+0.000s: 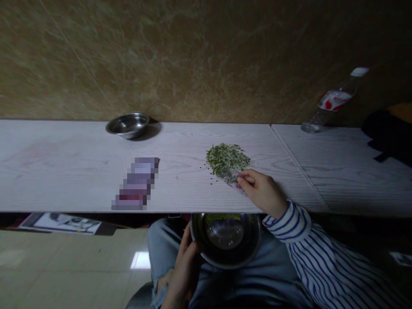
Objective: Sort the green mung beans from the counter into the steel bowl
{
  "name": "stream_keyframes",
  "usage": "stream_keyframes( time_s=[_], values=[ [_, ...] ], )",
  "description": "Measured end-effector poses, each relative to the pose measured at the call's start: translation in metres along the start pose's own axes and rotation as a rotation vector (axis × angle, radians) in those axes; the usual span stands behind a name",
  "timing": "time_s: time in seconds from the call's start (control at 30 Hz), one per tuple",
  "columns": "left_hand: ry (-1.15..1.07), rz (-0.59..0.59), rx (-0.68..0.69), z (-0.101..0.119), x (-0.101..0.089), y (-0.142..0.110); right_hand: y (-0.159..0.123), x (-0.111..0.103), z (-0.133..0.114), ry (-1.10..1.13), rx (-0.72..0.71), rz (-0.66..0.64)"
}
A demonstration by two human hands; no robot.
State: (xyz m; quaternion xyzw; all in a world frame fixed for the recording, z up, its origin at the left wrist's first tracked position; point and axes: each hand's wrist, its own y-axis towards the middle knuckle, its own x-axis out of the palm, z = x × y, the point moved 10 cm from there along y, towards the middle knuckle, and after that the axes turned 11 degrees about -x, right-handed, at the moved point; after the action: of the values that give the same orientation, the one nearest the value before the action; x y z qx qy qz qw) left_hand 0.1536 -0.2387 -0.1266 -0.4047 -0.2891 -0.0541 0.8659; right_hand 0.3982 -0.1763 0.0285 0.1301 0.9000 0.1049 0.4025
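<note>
A spread pile of mung beans [229, 156] lies on the pale wood-grain table, with a few strays at its left. My right hand [262, 191], in a striped sleeve, pinches a crumpled clear plastic piece [228, 175] with pinkish marks at the pile's near edge. Whether it is a bag or a wrapper I cannot tell. Below the table edge, my left hand [188, 262] grips the left rim of a steel bowl [225, 257] over my lap. Green beans [223, 217] show inside the bowl at its far side, partly hidden by the table.
A second, shallow steel bowl [128, 125] stands near the wall at the left. Closer to me lies a pixelated flat object [137, 184]. A plastic bottle [334, 101] with a white cap stands at the back right, beside a dark item [391, 135].
</note>
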Motion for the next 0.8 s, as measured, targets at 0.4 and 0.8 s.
stream_keyframes(
  time_s=[0.4,0.8],
  values=[
    [0.012,-0.048,-0.003,0.012,-0.002,0.001,0.008,0.011,0.003,0.077,0.040,0.021],
    [0.013,0.038,0.024,0.015,-0.021,0.006,0.010,0.011,-0.001,0.102,0.030,0.050]
  ],
)
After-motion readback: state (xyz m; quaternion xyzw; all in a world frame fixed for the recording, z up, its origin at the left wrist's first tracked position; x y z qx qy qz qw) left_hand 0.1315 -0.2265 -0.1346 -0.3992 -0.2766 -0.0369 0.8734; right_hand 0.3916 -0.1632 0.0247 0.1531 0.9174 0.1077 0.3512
